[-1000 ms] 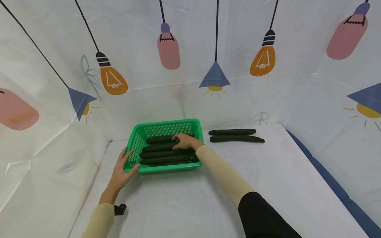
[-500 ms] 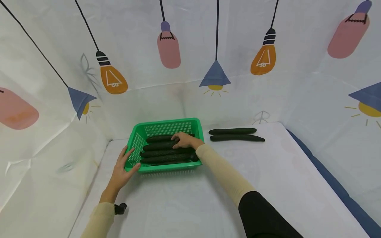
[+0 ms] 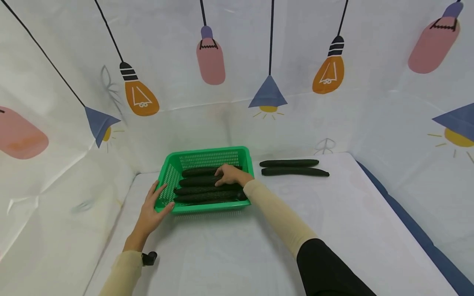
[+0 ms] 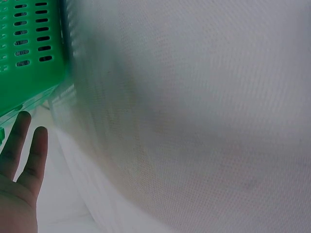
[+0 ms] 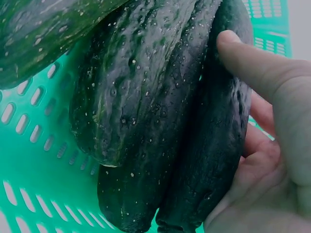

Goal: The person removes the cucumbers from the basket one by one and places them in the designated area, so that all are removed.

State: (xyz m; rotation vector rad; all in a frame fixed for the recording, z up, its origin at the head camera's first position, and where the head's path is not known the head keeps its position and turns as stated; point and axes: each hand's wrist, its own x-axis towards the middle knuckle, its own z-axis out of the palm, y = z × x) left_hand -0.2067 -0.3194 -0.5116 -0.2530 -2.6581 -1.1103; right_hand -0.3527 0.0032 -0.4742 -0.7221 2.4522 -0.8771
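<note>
A green plastic basket [image 3: 211, 209] with slotted sides holds several dark green cucumbers lying side by side. Over the basket's right part, my right hand [image 3: 230, 175] grips a cucumber [image 3: 198, 181], second from the back. In the right wrist view the thumb lies on one side of that cucumber [image 5: 209, 160] and the fingers curl round its other side. My left hand [image 3: 149, 216] rests against the basket's front left corner, fingers spread and fairly straight. Two of its fingers [image 4: 36, 162] show below the basket wall [image 4: 34, 82] in the left wrist view.
Two more cucumbers, a rear one [image 3: 289, 163] and a front one [image 3: 295, 172], lie on the white-covered table [image 3: 237, 255] right of the basket. A white sheet [image 3: 237, 123] printed with lamps hangs behind and at both sides. Dark blue cloth [image 3: 403, 218] borders the table's right edge.
The cucumber in my right hand has shifted slightly to the right inside the basket. Both hands stay almost where they were, and the basket has hardly moved.
</note>
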